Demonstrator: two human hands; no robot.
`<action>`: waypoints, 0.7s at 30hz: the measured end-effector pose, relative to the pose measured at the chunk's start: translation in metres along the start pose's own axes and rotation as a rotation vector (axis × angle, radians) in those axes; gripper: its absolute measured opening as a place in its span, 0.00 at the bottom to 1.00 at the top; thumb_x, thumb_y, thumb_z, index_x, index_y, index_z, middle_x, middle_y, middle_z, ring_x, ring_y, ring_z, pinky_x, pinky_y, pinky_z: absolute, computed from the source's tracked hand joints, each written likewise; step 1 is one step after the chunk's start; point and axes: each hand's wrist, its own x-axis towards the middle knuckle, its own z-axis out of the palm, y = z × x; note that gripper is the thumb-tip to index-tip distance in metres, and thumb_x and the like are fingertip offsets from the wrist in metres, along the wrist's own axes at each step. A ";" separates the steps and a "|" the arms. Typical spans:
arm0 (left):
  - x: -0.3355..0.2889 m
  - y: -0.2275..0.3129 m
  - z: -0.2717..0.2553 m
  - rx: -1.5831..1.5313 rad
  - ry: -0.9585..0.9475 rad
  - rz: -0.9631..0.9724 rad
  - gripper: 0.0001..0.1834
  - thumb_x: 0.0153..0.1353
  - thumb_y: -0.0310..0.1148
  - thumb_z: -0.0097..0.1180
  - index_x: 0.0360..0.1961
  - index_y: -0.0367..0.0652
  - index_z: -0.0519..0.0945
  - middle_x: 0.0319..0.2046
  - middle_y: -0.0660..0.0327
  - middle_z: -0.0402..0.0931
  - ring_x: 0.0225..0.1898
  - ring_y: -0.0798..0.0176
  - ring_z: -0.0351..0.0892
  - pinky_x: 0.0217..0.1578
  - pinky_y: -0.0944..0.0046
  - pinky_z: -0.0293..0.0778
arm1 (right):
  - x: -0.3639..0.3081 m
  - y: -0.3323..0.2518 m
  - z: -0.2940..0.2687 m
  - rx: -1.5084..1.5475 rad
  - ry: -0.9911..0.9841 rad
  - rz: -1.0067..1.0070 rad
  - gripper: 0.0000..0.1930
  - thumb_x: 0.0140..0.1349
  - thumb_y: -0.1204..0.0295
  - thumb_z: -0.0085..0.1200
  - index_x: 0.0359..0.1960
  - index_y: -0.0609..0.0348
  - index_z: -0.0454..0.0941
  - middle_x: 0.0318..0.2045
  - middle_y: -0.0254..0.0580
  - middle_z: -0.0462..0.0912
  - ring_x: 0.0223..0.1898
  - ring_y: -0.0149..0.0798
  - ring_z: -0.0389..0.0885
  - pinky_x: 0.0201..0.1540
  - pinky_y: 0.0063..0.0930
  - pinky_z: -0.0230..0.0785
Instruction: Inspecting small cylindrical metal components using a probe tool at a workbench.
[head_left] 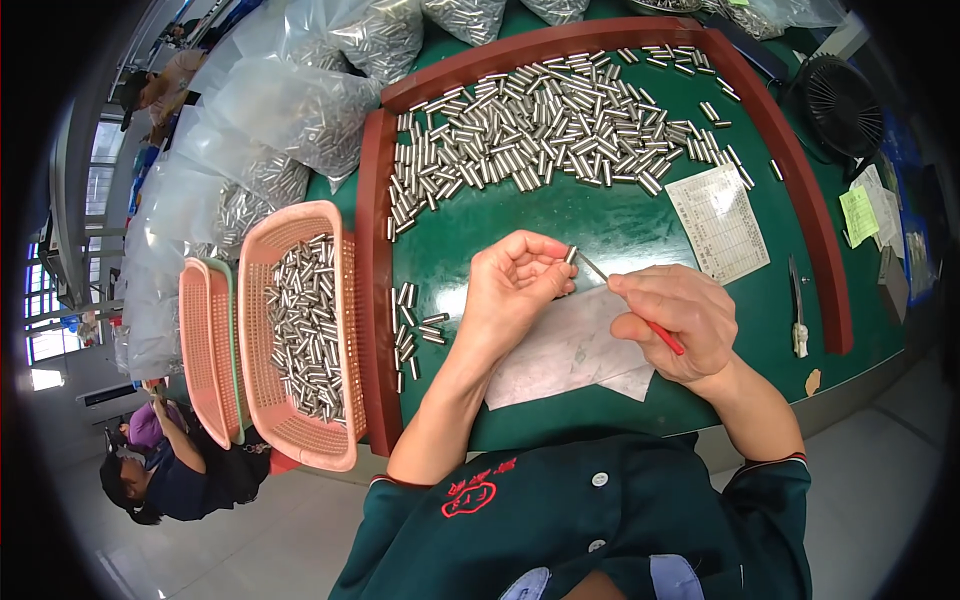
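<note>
Between the thumb and fingers of my left hand (515, 285) is a small shiny metal cylinder (571, 255), held upright over the green table. My right hand (685, 315) grips a slim tool with a red handle (665, 338) and a thin grey metal shaft (593, 266). The shaft's tip points at the top of the cylinder; whether they touch I cannot tell. Beneath both hands lie creased whitish sheets (560, 350). Beyond them spreads a large heap of similar metal cylinders (540, 120), and a few more cylinders (408, 325) lie left of my left hand.
A dark red wooden frame (375, 250) borders the green table. Left of it stand a pink basket (345, 400) of cylinders and stacked baskets (205, 350). Filled plastic bags (300, 110) line the far left. A printed sheet (716, 222), tweezers (797, 300) and a black fan (840, 108) are at right.
</note>
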 end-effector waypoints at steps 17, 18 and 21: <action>0.007 0.000 -0.013 -0.117 0.076 0.000 0.05 0.53 0.19 0.51 0.33 0.32 0.72 0.25 0.56 0.76 0.24 0.70 0.75 0.27 0.74 0.73 | 0.001 -0.002 -0.002 -0.001 -0.011 -0.011 0.14 0.41 0.83 0.59 0.33 0.65 0.72 0.29 0.49 0.80 0.25 0.41 0.80 0.24 0.26 0.73; 0.007 -0.001 -0.013 -0.103 0.081 -0.003 0.05 0.53 0.19 0.52 0.33 0.32 0.72 0.25 0.56 0.76 0.24 0.70 0.75 0.27 0.74 0.73 | 0.002 -0.002 -0.001 0.006 -0.001 -0.011 0.14 0.41 0.83 0.59 0.33 0.65 0.72 0.29 0.48 0.80 0.25 0.41 0.80 0.24 0.26 0.73; 0.007 -0.001 -0.013 -0.100 0.075 -0.012 0.05 0.53 0.19 0.52 0.33 0.32 0.72 0.25 0.56 0.76 0.24 0.71 0.75 0.27 0.74 0.73 | 0.002 -0.003 0.001 0.008 0.003 -0.005 0.14 0.41 0.83 0.59 0.33 0.64 0.72 0.29 0.48 0.80 0.25 0.42 0.79 0.24 0.26 0.73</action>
